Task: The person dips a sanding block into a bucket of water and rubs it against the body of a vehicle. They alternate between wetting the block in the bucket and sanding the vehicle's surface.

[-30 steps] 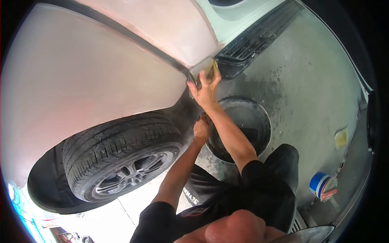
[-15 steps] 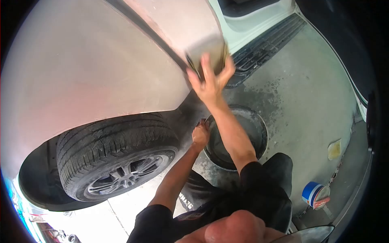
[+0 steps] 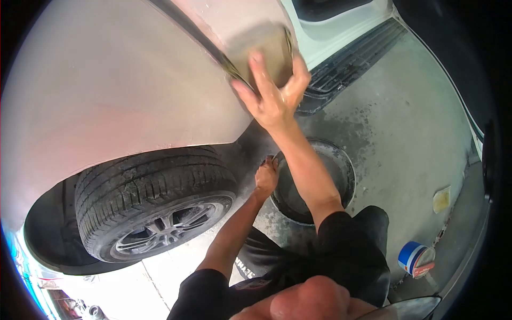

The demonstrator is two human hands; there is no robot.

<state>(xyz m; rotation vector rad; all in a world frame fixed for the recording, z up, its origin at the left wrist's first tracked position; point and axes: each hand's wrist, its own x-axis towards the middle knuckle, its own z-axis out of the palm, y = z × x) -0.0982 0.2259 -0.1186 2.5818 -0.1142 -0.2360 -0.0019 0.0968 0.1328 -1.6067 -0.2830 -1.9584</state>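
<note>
My right hand (image 3: 274, 98) presses a tan sanding pad (image 3: 269, 45) with dark edges flat against the car's door panel (image 3: 234, 18), beside the gap to the fender. Its fingers are spread over the pad, with the thumb and outer finger at its two sides. The pad is a little blurred. Lower down, my left hand (image 3: 266, 176) is closed at the left rim of a round dark basin (image 3: 353, 181) on the floor. Its fingertips are partly hidden. My right forearm crosses over the basin and covers part of it.
The pale fender (image 3: 122, 90) curves over a black tire (image 3: 154, 186) with an alloy wheel at left. A ribbed running board (image 3: 346, 58) lies at upper right. On the right are a yellowish square pad (image 3: 441, 199) and a blue-and-white can (image 3: 413, 257). The floor near the basin is wet.
My right hand has moved a little up and left along the panel with the sanding pad, which now shows more of its face. My left hand stays at the basin rim.
</note>
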